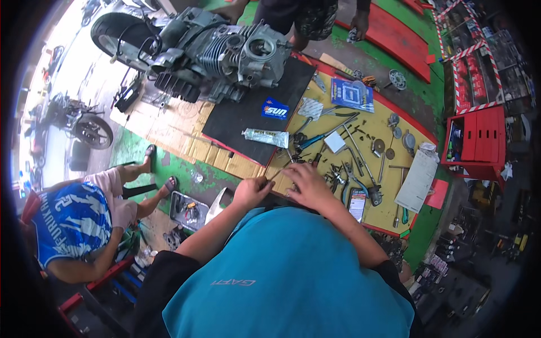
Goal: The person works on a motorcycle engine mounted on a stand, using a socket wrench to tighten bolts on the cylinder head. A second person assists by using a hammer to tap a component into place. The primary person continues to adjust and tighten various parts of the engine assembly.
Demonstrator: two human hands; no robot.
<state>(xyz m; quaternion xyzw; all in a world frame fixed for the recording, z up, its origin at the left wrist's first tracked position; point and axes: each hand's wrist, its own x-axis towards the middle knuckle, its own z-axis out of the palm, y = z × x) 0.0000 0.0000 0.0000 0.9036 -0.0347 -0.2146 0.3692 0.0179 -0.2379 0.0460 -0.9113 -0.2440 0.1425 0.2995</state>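
My left hand (252, 193) is at the table's near edge, its fingers pinched on a thin dark rod-like piece (275, 175) whose exact kind I cannot make out. Beside it on the right, my right hand (307, 185) is held low over the table with fingers curved and apart; nothing shows clearly in it. Just beyond the hands lie a dark-handled tool (316, 160), blue-handled pliers (311, 141) and a white box (335, 142). To the right of my right hand are small metal parts (337, 176). A sealant tube (266, 137) rests on the black mat (225, 127).
A motorcycle engine (242, 56) with a wheel stands on the table's far left. Long metal tools (363, 155), round discs (390, 153) and a white sheet (416, 181) cover the right side. A person (73, 225) sits at left; another (298, 17) stands beyond. A red tool cabinet (476, 143) is at right.
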